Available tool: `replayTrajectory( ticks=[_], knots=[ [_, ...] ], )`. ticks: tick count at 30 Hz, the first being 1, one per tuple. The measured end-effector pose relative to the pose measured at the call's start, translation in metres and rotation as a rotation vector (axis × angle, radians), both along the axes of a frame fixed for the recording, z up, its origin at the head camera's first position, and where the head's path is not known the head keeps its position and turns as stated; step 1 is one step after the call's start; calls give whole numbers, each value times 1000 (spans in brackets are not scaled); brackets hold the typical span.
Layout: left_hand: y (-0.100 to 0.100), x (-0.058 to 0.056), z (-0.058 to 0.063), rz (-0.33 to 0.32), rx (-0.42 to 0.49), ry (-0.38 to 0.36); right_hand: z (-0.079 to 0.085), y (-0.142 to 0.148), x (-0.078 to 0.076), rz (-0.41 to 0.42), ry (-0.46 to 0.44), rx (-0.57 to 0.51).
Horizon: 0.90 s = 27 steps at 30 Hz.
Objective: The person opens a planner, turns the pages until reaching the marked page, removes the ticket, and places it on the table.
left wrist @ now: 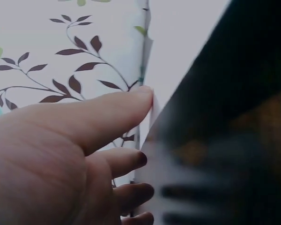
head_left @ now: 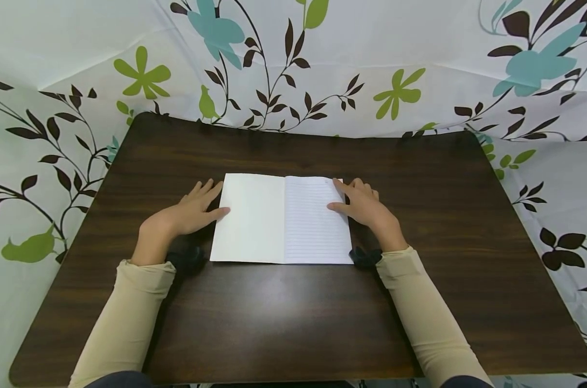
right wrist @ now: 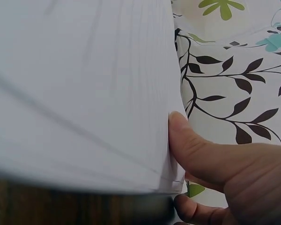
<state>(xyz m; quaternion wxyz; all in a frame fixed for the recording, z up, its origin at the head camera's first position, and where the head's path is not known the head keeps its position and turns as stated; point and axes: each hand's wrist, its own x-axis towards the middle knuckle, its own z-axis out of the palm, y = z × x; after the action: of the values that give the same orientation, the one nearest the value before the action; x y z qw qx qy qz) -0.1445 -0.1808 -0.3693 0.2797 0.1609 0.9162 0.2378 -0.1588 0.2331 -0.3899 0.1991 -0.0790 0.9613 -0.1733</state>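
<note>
An open notebook point(head_left: 317, 226) lies on the dark wooden table, with a blank page at left and a lined page at right. My left hand point(head_left: 188, 213) is at the notebook's left edge, its fingers spread. The left thumb point(left wrist: 126, 105) touches that edge, and the other fingers point away beside it. My right hand point(head_left: 363, 203) rests at the right edge. Its thumb point(right wrist: 187, 140) lies on the lined page, and the index finger reaches the page's top right corner. The remaining right fingers bend beyond the edge, partly hidden.
The dark brown table point(head_left: 274, 318) surrounds the notebook, its far edge against a white curtain point(head_left: 342, 48) printed with leaves, flowers and birds. Dark straps point(head_left: 188, 260) sit at both wrists, below the beige sleeves point(head_left: 123, 318).
</note>
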Motion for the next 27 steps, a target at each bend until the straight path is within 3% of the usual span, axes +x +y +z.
replayTrajectory(
  ticks=[5, 8, 17, 20, 27],
  knots=[
    [-8, -2, -29, 7, 11, 34, 3, -2, 1, -13, -8, -11],
    [-8, -2, -39, 11, 1, 57, 5, -3, 2, -23, 5, -10],
    [-1, 11, -21, 8, -7, 41, 7, -11, 3, 28, 63, 23],
    [-1, 12, -21, 7, 2, 43, 6, -11, 2, 40, 56, -8],
    [-5, 11, -34, 32, 20, 81, 10, -5, 2, -8, 31, -206]
  ],
)
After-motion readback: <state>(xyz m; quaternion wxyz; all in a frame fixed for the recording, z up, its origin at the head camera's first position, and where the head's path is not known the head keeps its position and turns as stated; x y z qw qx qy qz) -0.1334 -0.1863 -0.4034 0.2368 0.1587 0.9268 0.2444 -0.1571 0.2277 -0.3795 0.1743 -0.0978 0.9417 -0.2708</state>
